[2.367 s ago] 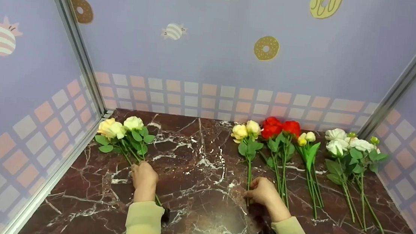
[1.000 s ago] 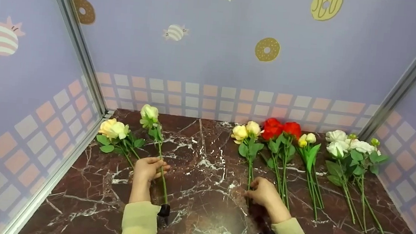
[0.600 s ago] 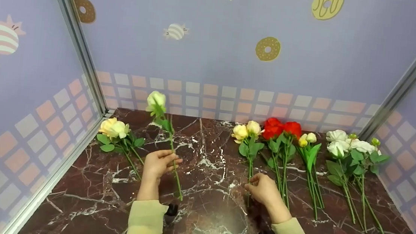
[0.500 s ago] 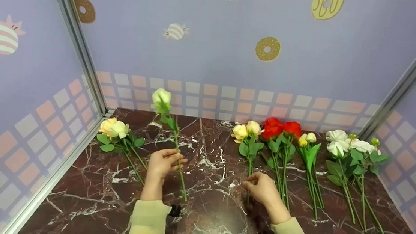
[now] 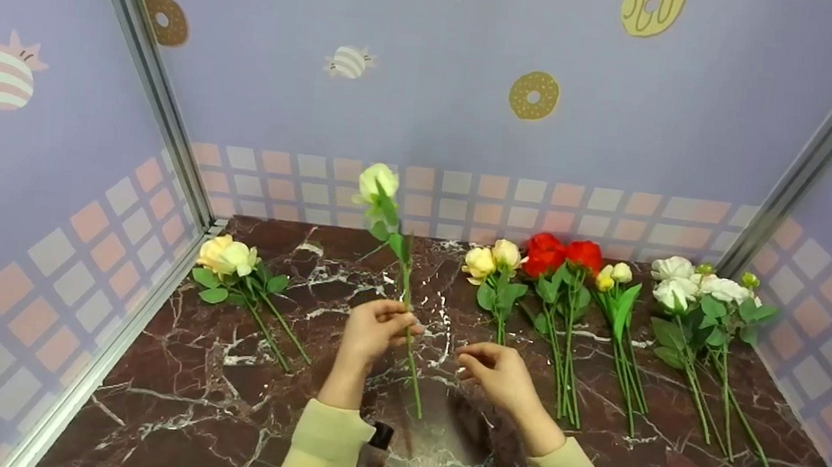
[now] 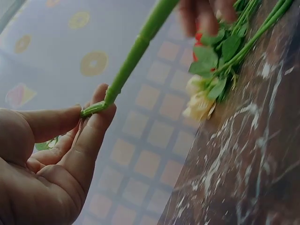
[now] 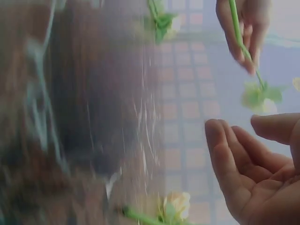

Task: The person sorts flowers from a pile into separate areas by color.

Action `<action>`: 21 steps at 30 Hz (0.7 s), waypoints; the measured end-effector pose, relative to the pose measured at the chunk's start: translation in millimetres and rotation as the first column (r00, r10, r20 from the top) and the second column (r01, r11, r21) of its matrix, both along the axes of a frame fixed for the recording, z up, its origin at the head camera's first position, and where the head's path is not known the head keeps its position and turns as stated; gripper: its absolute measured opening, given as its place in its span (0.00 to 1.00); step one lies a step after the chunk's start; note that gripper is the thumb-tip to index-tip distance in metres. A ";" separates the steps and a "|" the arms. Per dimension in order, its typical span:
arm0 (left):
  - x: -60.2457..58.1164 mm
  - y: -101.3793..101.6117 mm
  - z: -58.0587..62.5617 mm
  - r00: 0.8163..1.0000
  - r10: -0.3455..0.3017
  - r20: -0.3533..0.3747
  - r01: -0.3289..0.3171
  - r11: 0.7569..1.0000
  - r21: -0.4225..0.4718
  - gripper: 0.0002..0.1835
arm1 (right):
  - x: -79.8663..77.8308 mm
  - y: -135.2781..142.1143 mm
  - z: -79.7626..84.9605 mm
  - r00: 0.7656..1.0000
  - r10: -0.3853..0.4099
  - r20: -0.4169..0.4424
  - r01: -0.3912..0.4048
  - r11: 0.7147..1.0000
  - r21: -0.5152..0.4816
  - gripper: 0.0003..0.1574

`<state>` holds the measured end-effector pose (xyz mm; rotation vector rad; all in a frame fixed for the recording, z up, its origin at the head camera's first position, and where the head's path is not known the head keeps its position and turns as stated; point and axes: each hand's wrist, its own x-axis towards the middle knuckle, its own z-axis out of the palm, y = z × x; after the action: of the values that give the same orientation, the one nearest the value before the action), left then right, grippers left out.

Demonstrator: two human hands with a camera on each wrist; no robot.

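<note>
My left hand (image 5: 375, 331) pinches a white rose (image 5: 377, 183) by its green stem, holding it nearly upright above the table. In the left wrist view the stem (image 6: 133, 58) sits between thumb and fingertips. My right hand (image 5: 507, 378) hovers to the right of that stem, apart from it. Its fingers bend loosely, and the right wrist view shows a gap between thumb and fingers with nothing in it. Just beyond the right hand lie pale yellow flowers (image 5: 481, 265), their lower stems partly hidden by it. Two peach-cream roses (image 5: 227, 255) lie at the left.
Red flowers (image 5: 546, 257), small yellow-white tulips (image 5: 614, 276) and several white roses (image 5: 674, 292) lie in a row along the right of the dark marble table (image 5: 182, 409). Patterned walls (image 5: 320, 120) enclose the back and both sides.
My left hand has picked the white rose from the left bunch, raised it and carried it right. My right hand has let go of the yellow flowers' stems and shifted left.
</note>
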<state>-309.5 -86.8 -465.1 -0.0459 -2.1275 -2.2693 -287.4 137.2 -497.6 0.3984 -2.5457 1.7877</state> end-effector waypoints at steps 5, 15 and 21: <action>3.1 13.6 -1.1 0.998 -0.063 -0.002 0.063 0.998 -0.012 0.13 | 6.5 -11.9 0.1 0.995 0.082 0.055 -0.077 0.993 -0.091 0.19; 7.4 29.9 -3.1 0.994 -0.113 -0.013 0.113 0.994 0.009 0.12 | 14.6 -29.1 -9.4 0.978 0.159 0.137 -0.114 0.951 -0.288 0.20; 7.5 32.6 -4.8 0.992 -0.120 -0.031 0.118 0.992 -0.040 0.11 | 13.9 -30.4 -12.8 0.964 0.186 0.188 -0.102 0.916 -0.387 0.13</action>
<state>-302.0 -54.2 -469.9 -0.2162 -2.2070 -2.2729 -273.5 106.8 -510.4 0.4037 -2.2646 2.4397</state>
